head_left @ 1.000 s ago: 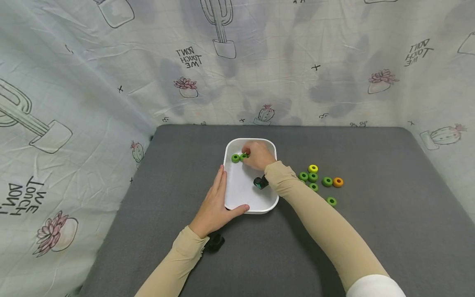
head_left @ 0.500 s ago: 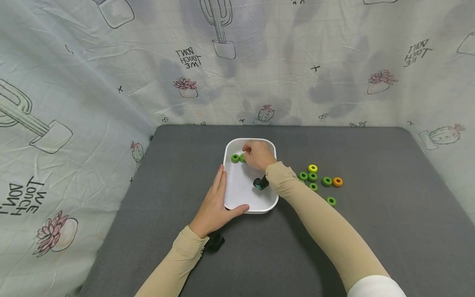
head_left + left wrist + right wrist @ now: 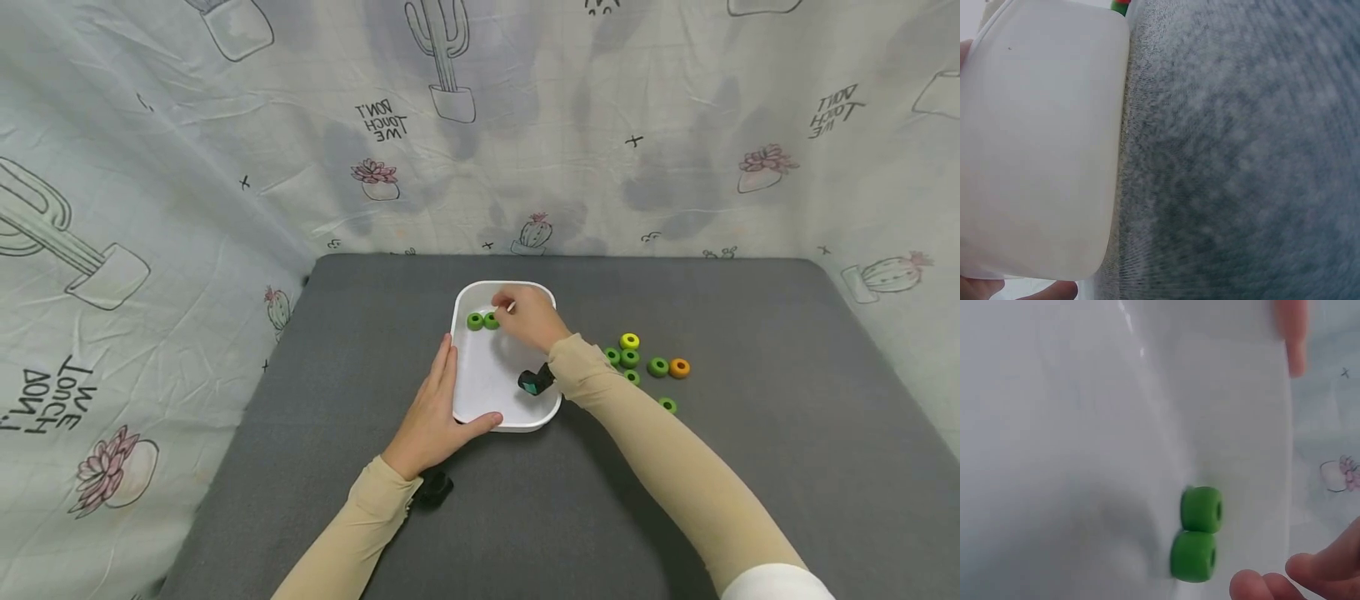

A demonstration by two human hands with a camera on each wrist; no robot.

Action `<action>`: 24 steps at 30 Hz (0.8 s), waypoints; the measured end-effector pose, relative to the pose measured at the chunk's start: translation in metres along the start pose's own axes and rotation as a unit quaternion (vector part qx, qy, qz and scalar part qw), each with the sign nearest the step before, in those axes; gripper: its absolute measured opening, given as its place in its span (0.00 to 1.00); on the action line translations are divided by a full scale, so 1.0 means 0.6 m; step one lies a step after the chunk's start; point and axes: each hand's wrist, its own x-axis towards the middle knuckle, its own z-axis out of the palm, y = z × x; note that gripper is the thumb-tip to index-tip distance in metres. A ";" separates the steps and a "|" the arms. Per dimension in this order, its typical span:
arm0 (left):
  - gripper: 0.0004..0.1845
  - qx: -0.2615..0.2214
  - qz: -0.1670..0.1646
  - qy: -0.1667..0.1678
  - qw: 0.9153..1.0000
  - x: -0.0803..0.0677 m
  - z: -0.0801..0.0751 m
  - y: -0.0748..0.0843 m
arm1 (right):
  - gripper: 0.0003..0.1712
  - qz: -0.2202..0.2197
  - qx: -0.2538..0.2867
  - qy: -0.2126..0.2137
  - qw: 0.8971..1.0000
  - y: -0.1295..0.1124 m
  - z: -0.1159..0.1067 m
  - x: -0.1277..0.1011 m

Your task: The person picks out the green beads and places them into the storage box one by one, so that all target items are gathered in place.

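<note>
A white rectangular tray [image 3: 487,379] sits on the grey table. Two green rings [image 3: 1200,509], thick with a small hole, lie side by side in it near the far end. My left hand [image 3: 431,417] rests on the tray's near left corner, straight fingers along the side and thumb at the front rim. Over the far part of the tray, my right hand [image 3: 531,317] has loosely bent fingers with nothing between them. In the right wrist view its fingertips [image 3: 1250,584] stand beside the green rings, apart from them.
Right of the tray lie several more green rings [image 3: 657,367], a yellow ring [image 3: 629,342] and an orange ring [image 3: 679,368]. My right forearm passes close by them and partly hides one. A printed cloth [image 3: 300,125] hangs behind and left of the table.
My right hand has drawn slightly right and away from the green ring it was touching, its fingers parting. The ring stays beside the other one. My left hand and the tray hold still.
</note>
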 end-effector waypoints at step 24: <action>0.67 0.001 -0.023 -0.007 1.000 -0.001 -0.001 0.004 | 0.10 -0.012 0.027 0.084 0.996 0.003 -0.082 -0.147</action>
